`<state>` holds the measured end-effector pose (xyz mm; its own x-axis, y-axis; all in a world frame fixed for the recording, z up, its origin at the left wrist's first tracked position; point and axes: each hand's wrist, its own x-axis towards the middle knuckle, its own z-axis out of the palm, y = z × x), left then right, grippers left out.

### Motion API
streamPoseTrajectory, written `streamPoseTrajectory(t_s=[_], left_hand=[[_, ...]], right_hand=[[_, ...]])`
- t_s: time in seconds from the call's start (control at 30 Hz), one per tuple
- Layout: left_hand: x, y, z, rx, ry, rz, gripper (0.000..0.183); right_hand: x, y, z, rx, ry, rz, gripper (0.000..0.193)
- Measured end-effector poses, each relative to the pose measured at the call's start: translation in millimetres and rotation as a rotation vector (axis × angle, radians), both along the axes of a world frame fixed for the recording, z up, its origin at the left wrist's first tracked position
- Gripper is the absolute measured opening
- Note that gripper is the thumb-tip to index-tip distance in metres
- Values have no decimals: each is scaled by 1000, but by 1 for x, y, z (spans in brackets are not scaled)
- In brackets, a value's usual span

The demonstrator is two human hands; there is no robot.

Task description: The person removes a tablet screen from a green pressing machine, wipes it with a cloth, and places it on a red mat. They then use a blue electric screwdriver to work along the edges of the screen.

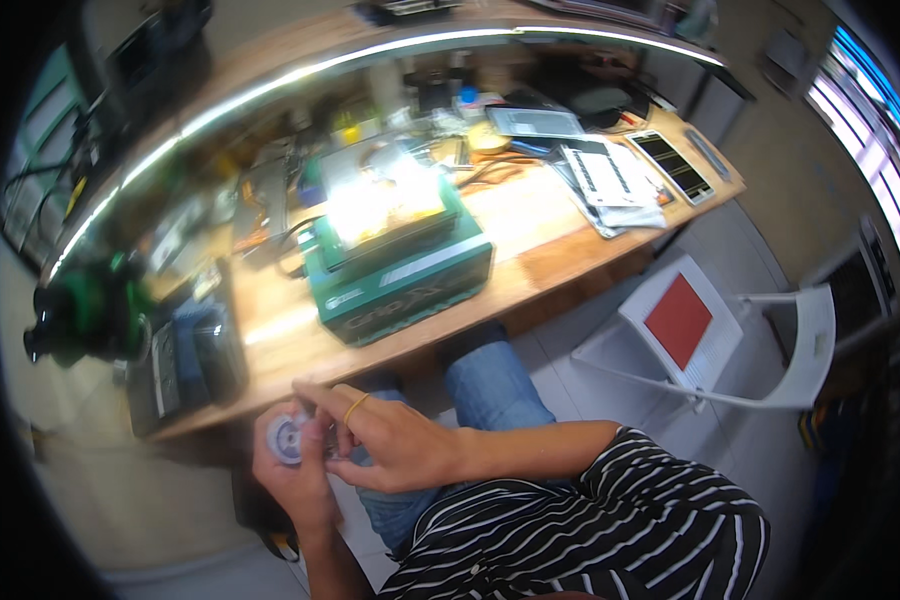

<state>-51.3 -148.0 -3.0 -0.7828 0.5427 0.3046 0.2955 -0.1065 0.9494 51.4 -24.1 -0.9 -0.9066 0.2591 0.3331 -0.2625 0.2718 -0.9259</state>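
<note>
Left hand (pixel 302 492): fingers and thumb wrapped about a pale whitish, round-ended piece with ringed markings (pixel 288 441), material unclear through blur. Piece is held off the work surface, in front of the body, just beyond the near left edge of the brown wooden workbench (pixel 535 228) as seen from above.

Orientation: the ringed circular face looks up toward the camera, tilted a little. Long axis, if it has one, cannot be told; the palm and fingers hide whatever lies behind the face.

Right hand (pixel 405 447): comes in from the right, thumb and fingers gathered beside the left thumb, close to the piece. Yellow ring-like band (pixel 355 406) on one finger. Cannot tell whether these fingertips grasp anything; smeared there.

Beyond the hands, on the bench: green-and-dark rectangular carton (pixel 407 292), strong glare over what sits on top. To its right, white-and-grey flat sheets (pixel 610 180), then a white-framed dark flat panel (pixel 673 166). Right of the person, on floor: white chair with a red rectangular patch (pixel 678 322).
</note>
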Motion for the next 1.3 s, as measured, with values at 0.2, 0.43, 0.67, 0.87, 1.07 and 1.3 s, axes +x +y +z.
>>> streamPoseTrajectory(t_s=[0.2, 0.43, 0.67, 0.87, 1.07, 1.3], left_hand=[[40, 59, 19, 132, -25, -186, 26], [138, 151, 38, 247, 139, -767, 27], [208, 222, -7, 188, 412, -788, 41], [203, 270, -2, 224, 468, -1016, 53], [173, 308, -19, 65, 641, -741, 70], [135, 315, -79, -383, 1075, -492, 71]], right_hand=[[128, 77, -2, -445, 97, -218, 25], [203, 77, -31, -551, 508, -549, 65], [203, 72, -32, -552, 530, -865, 61], [222, 133, -18, -681, 647, -816, 23], [263, 267, 42, -402, 382, -1021, 21], [270, 613, 184, 127, 346, -1387, 16]])
